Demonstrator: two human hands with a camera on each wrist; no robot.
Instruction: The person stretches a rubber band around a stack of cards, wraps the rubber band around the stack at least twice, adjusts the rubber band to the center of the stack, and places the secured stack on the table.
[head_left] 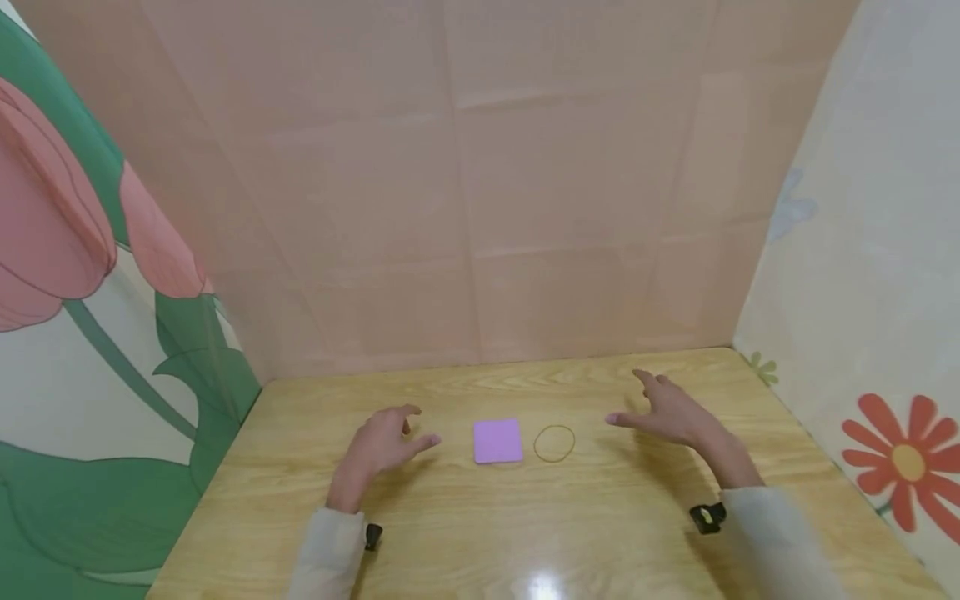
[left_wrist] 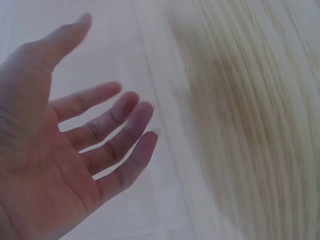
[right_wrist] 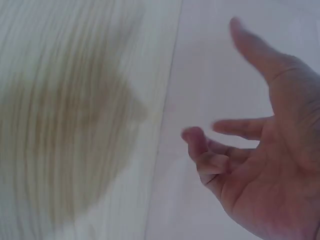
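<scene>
A purple square pad that looks like sticky notes [head_left: 497, 442] lies flat on the wooden table [head_left: 480, 525], midway between the two hands. Just right of it lies a thin yellow loop, like a rubber band [head_left: 573, 445]. My left hand [head_left: 382, 442] hovers to the left of the pad, thumb spread from loosely bent fingers; the left wrist view shows its palm [left_wrist: 50, 175] bare. On the other side, my right hand [head_left: 667, 410] is held over the table right of the loop, thumb apart. In the right wrist view its palm [right_wrist: 275, 185] holds nothing.
A pinkish creased sheet [head_left: 465, 183] rises behind the table's far edge. Panels with a printed tulip [head_left: 45, 200] and a red flower [head_left: 907, 462] flank the left and right sides. Black straps [head_left: 707, 518] sit at the sleeve cuffs.
</scene>
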